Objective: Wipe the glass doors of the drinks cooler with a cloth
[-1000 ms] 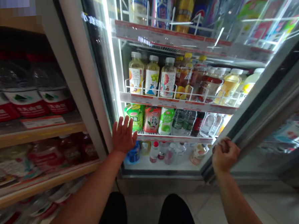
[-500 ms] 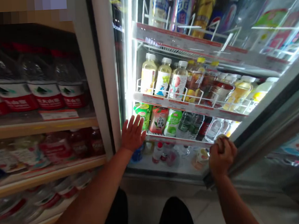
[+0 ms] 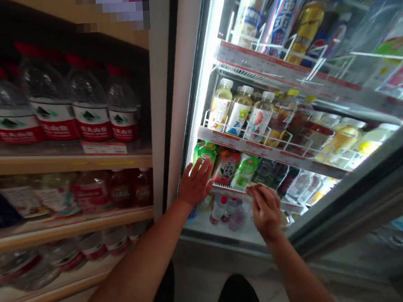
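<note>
My left hand is stretched toward the fridge's lower shelf, fingers spread and nothing in them. Its fingertips overlap a green-labelled bottle; whether they touch it I cannot tell. Beside that stand a red-labelled bottle and a green-and-white bottle. My right hand is closed, with the edge of what looks like a crumpled beige cloth showing at its fingertips. This hand is before the lower shelf's front edge, just below the green-and-white bottle.
Drink bottles fill the fridge's middle shelf, behind a price strip and wire guards. The fridge door stands open at right. On the left, a wooden shelf holds red-capped water bottles. Small bottles stand at the fridge bottom.
My right hand has moved left, from near the door edge to the front of the lower shelf. My left hand stays spread near the green-labelled bottle. The view has shifted left.
</note>
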### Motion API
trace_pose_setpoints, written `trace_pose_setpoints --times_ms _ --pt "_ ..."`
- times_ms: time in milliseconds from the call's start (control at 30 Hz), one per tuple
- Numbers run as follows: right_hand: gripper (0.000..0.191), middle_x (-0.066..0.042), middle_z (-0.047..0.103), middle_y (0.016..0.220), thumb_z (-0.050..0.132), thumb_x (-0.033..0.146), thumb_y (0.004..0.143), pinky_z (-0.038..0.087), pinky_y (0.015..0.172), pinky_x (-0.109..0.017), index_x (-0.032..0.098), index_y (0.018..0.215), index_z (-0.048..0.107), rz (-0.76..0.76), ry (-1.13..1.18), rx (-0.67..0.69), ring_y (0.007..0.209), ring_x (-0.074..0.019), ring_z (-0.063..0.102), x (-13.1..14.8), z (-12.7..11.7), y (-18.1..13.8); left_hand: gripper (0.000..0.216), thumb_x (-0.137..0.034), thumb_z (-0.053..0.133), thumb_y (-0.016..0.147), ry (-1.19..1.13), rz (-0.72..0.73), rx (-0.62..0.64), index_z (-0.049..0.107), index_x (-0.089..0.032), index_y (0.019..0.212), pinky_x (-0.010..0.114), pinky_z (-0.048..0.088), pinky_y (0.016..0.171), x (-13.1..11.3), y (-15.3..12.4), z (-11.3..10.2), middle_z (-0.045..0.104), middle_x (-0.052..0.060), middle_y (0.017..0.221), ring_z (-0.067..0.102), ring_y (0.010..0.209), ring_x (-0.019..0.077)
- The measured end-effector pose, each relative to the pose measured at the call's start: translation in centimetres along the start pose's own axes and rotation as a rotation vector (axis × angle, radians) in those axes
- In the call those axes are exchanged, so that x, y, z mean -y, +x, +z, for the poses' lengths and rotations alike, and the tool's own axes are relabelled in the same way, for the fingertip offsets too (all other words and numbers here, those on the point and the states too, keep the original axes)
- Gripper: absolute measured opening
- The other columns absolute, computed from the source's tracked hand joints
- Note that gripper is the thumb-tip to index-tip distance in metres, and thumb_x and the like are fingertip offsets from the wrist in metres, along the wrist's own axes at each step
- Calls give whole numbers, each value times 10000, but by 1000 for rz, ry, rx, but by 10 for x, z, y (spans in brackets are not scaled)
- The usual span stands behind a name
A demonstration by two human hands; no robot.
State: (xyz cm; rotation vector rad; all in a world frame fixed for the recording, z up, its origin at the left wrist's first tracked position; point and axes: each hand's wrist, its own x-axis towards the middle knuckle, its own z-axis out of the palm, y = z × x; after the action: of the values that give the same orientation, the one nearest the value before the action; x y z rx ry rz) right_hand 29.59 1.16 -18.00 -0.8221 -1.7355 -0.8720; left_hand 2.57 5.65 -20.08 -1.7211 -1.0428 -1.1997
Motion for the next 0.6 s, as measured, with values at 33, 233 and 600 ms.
trace_pose_setpoints --times_ms 33,233,600 --pt "521 -77 678 1143 610 81 878 535 963 -396 285 1357 583 -14 23 6 1113 -227 631 5 3 4 639 -344 462 981 8 -1 4 247 -185 1562 403 134 1256 0 0 0 481 102 1502 288 1491 211" --pt "549 -80 685 1142 621 57 861 533 963 -400 282 1360 584 -26 42 -100 1110 -232 630 26 17 42 618 -352 474 980 9 11 -34 303 -156 1540 401 142 1261 -1 1 0 503 106 1483 247 1505 207" --pt "552 -57 668 1236 548 88 900 492 1037 -411 322 1401 549 -29 114 -87 1183 -227 588 69 51 82 598 -347 466 977 -20 2 -6 320 -192 1535 403 145 1258 0 -2 1 491 97 1492 303 1483 210"
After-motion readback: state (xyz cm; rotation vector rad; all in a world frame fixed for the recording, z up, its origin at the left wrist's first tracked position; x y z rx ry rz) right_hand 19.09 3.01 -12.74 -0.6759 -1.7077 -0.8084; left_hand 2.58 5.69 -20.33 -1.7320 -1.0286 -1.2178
